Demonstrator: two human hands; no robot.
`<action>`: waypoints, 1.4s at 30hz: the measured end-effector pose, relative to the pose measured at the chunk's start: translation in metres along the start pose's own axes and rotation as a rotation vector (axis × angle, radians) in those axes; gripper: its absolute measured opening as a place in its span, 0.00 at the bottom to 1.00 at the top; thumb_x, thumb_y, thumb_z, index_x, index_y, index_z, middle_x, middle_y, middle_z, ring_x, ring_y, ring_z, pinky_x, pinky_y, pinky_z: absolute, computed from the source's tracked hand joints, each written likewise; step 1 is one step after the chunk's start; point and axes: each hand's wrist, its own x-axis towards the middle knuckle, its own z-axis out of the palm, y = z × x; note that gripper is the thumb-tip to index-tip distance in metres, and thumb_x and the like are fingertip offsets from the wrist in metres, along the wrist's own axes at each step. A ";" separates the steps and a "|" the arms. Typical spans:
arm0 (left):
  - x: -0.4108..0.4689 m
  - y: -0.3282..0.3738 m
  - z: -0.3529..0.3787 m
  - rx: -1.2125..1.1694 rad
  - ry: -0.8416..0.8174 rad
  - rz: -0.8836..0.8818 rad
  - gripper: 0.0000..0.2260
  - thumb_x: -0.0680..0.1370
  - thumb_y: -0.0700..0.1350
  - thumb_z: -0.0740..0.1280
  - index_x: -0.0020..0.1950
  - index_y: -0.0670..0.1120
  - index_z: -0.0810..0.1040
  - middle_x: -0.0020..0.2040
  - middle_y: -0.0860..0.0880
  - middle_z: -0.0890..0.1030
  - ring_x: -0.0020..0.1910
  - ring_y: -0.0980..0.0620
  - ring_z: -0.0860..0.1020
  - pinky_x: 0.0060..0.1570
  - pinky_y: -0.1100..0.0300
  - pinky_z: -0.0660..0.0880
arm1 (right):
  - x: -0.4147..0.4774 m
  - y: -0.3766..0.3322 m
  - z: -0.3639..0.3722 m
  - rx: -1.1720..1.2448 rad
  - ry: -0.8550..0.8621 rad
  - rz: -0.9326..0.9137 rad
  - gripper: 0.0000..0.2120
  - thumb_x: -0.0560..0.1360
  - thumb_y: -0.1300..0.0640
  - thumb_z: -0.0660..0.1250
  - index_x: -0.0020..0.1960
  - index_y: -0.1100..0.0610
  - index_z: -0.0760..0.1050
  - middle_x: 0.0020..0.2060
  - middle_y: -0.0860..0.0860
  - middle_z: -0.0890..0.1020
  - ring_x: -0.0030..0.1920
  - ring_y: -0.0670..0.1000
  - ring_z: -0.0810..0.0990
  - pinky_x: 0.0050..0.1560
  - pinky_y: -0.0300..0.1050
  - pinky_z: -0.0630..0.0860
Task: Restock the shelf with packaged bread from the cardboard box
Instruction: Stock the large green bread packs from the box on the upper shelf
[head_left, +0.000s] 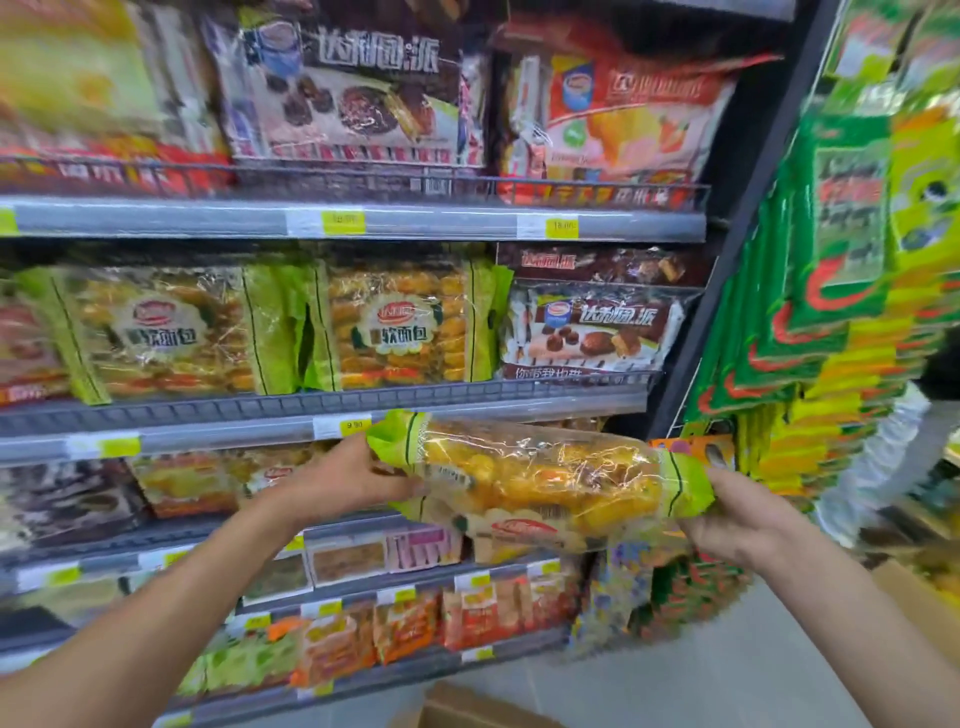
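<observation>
1. Up close in the head view, both hands hold one bread bag (540, 480) out in front of the shelf (332, 421), lying roughly level, its left end slightly higher
2. Left hand (353, 480): its grip is pinched on the bag's left green end, thumb on top and fingers underneath, just below the shelf's front rail and a yellow price tag (355, 426)
3. Right hand (737, 519): its grip is closed around the bag's right green end, fingers curled under the crinkled wrapper
4. The bag is clear plastic with green ends, golden rolls showing through and a red-and-white label on its lower face
5. On the shelf above the rail, two matching bread bags (410, 327) stand upright side by side, touching; to their right sits a brown-and-white cake pack (597, 330)
6. Higher up, a larger shelf carries big snack bags (353, 88), blurred
7. At the right, green and yellow packets (841, 249) hang in overlapping rows beside the dark shelf post
8. At the bottom edge, a corner of the cardboard box (462, 709) shows on the floor; its contents are out of sight
</observation>
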 end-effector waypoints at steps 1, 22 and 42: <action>0.001 0.000 0.001 -0.022 0.060 0.023 0.12 0.69 0.48 0.80 0.49 0.55 0.83 0.47 0.46 0.86 0.42 0.54 0.82 0.46 0.54 0.78 | 0.001 -0.004 0.004 0.063 0.005 0.005 0.47 0.33 0.72 0.85 0.54 0.69 0.81 0.48 0.64 0.85 0.41 0.60 0.87 0.37 0.55 0.84; -0.005 -0.024 0.003 -0.707 0.344 -0.180 0.48 0.72 0.63 0.71 0.83 0.50 0.48 0.82 0.51 0.50 0.81 0.50 0.49 0.77 0.45 0.45 | 0.009 0.045 0.045 -0.500 -0.089 -0.091 0.19 0.72 0.50 0.76 0.60 0.49 0.74 0.56 0.48 0.81 0.52 0.48 0.77 0.70 0.58 0.68; -0.022 -0.068 -0.073 -0.433 0.212 -0.356 0.54 0.63 0.66 0.78 0.81 0.54 0.55 0.82 0.46 0.52 0.80 0.42 0.55 0.77 0.42 0.54 | 0.084 0.056 0.110 -0.642 0.028 -0.308 0.26 0.60 0.44 0.82 0.54 0.55 0.84 0.49 0.53 0.87 0.52 0.56 0.86 0.63 0.61 0.76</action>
